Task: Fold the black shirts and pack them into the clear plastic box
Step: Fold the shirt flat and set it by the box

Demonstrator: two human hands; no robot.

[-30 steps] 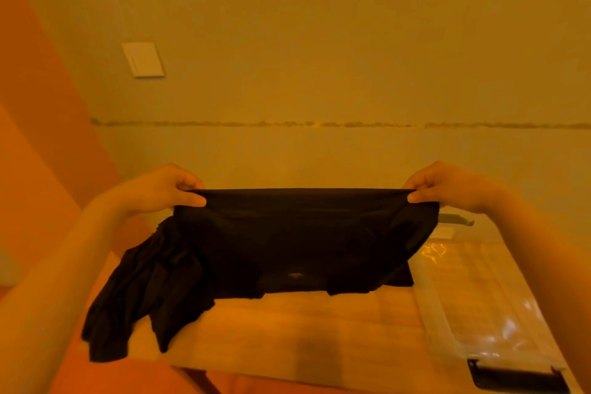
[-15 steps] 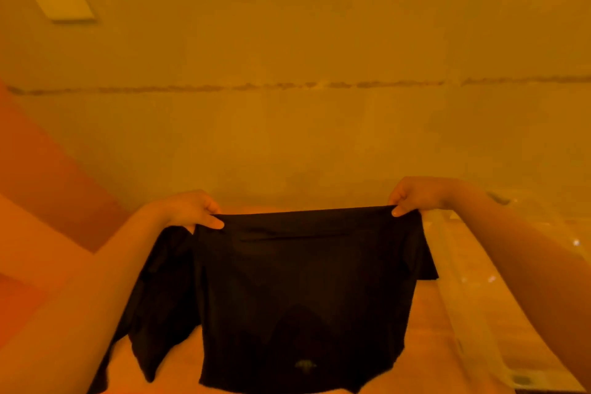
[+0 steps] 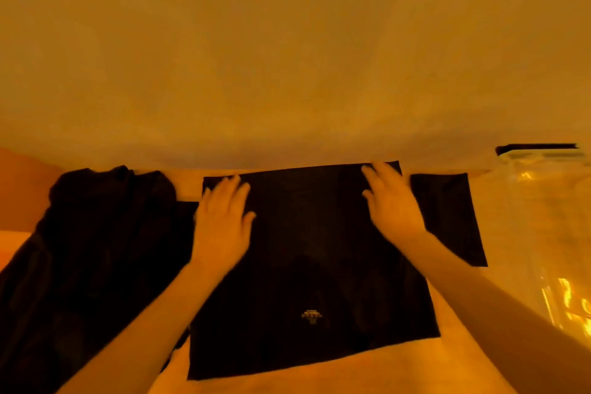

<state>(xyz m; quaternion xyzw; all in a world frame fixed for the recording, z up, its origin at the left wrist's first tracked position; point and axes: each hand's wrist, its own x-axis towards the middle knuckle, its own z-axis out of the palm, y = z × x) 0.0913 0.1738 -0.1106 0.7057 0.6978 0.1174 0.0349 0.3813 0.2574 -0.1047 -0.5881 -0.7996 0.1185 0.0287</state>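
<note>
A black shirt (image 3: 313,281) lies spread flat on the wooden table (image 3: 319,376), a small pale label near its front part and one sleeve sticking out to the right. My left hand (image 3: 222,221) rests flat on its far left part, fingers straight. My right hand (image 3: 388,201) lies flat on its far right part, fingers reaching the far edge. A heap of other black shirts (image 3: 92,249) sits crumpled to the left. The clear plastic box (image 3: 543,217) stands at the right.
A plain wall rises right behind the table's far edge. The box has a dark clasp (image 3: 537,148) at its far rim. An orange surface (image 3: 19,189) shows at the far left beyond the heap.
The shirt, held up in the air by its top edge before, now lies flat on the table. Both hands have let go of the edge and rest flat on it.
</note>
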